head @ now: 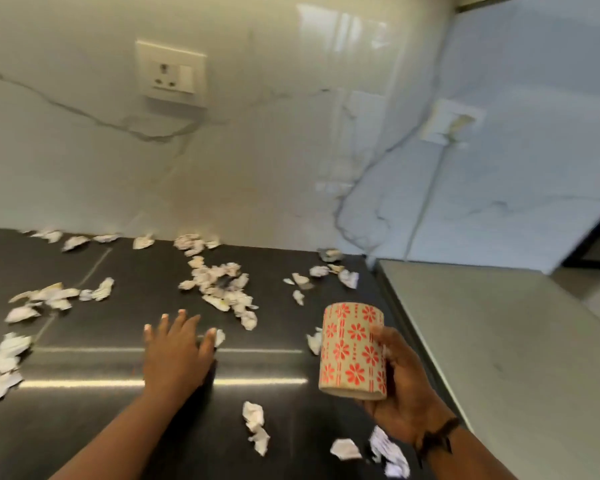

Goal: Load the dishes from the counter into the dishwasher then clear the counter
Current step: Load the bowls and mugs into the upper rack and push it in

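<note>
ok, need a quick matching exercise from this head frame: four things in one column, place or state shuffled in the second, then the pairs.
Things:
1. cream mug with red flower pattern
2. left hand
3. white wall socket
4. crumpled white paper scraps

Place or state:
A. scattered over the dark countertop
B. held in the right hand
C. on the marble backsplash
D. fingers spread, flat on the counter

Pairs: 1-B, 2-D, 3-C, 4-A

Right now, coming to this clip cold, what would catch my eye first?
The cream mug with red flowers, held above the counter's right end by the right hand. Next, the crumpled paper scraps strewn all over the dark counter. The left hand lies flat, fingers spread, mid-counter, beside one scrap.
</note>
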A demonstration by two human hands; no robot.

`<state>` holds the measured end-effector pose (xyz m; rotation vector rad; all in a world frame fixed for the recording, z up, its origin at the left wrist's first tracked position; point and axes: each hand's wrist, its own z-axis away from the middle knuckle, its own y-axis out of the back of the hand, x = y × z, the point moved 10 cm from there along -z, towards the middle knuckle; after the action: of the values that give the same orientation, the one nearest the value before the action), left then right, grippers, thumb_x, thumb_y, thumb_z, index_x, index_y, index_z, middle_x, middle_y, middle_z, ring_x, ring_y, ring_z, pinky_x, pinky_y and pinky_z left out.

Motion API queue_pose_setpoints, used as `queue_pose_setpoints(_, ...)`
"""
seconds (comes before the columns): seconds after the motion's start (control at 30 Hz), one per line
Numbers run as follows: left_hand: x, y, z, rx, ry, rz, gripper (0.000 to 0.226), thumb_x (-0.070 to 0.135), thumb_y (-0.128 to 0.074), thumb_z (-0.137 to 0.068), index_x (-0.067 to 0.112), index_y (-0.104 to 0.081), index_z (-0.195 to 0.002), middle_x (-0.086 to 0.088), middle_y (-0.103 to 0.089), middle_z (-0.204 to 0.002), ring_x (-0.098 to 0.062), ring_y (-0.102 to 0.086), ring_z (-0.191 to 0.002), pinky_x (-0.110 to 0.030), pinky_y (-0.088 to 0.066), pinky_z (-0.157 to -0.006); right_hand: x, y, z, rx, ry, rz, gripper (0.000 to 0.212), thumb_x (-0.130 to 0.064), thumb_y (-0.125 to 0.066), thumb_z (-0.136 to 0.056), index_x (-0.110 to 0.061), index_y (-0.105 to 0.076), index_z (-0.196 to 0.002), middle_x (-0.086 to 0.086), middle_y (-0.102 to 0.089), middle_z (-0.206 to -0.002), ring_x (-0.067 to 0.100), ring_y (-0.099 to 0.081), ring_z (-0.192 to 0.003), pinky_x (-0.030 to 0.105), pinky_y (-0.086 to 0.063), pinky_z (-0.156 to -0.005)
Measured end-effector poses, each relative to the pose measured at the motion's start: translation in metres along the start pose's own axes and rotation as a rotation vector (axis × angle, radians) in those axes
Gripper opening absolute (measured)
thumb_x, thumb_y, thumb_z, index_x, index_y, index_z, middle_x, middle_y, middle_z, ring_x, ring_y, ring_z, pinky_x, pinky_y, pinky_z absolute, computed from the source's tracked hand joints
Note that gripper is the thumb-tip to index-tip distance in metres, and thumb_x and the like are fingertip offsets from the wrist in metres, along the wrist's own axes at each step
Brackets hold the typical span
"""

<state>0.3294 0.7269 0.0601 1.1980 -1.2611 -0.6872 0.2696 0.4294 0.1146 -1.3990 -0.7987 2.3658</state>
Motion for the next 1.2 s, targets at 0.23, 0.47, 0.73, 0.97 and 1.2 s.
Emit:
queue_pose_setpoints(0.23, 0.299, 0.004, 0.169, -0.284, -0.752, 0.635, 0.07, 0.067, -0.02, -0.084, 0.026, -0.053, -0.131, 0.007, -0.053, -0.136, -0.006, -0.043, -0.128, -0.019, -0.022, -0.11, -0.007, 0.11, 0.14, 0.306, 0.153, -0.191, 0.073, -0.036, -0.079, -0.07, -0.002, -0.053, -0.13, 0.027, -0.064, -0.113, 0.04, -0.066, -0.091, 0.05, -0.054, -0.075)
queue_pose_setpoints(0.47, 0.404, -0.046, 0.335, -1.122, -0.791, 1.11, 0.077, 0.069, -0.065, -0.072, 0.055, -0.028, -0.137, 0.021, -0.052, -0.133, -0.007, -0.058, -0.117, -0.034, -0.051, -0.095, -0.008, 0.196, 0.256, 0.432, 0.239, -0.443, 0.065, -0.045, -0.06, -0.08, 0.006, -0.06, -0.121, 0.028, -0.065, -0.104, 0.042, -0.065, -0.088, 0.051, -0.053, -0.08)
queue_pose_setpoints(0.73, 0.478, -0.161, 0.458, -1.337, -0.789, 0.873, 0.106, 0.052, -0.081, -0.068, 0.042, -0.013, -0.148, 0.011, -0.042, -0.144, 0.001, -0.051, -0.122, -0.029, -0.047, -0.1, 0.034, 0.331, 0.333, 0.586, 0.057, -0.532, 0.065, -0.045, -0.058, -0.083, 0.004, -0.057, -0.125, 0.028, -0.063, -0.115, 0.039, -0.065, -0.09, 0.044, -0.056, -0.073)
queue_pose_setpoints(0.97, 0.507, -0.237, 0.504, -1.046, -0.714, 0.57, 0.101, 0.059, -0.077, -0.063, 0.042, -0.014, -0.14, 0.02, -0.03, -0.138, -0.002, -0.045, -0.116, -0.018, -0.045, -0.094, 0.082, 0.455, 0.345, 0.663, -0.175, -0.548, 0.057, -0.054, -0.054, -0.087, -0.007, -0.063, -0.118, 0.017, -0.07, -0.107, 0.032, -0.067, -0.091, 0.037, -0.052, -0.074)
queue_pose_setpoints(1.2, 0.537, -0.281, 0.476, -0.877, -0.823, 0.398, 0.089, 0.059, -0.075, -0.066, 0.044, -0.021, -0.136, 0.027, -0.04, -0.121, 0.006, -0.054, -0.096, -0.007, -0.049, -0.068, 0.075, 0.505, 0.294, 0.523, -0.212, -0.394, 0.053, -0.064, -0.044, -0.089, -0.016, -0.061, -0.106, 0.008, -0.068, -0.098, 0.024, -0.066, -0.084, 0.03, -0.056, -0.062)
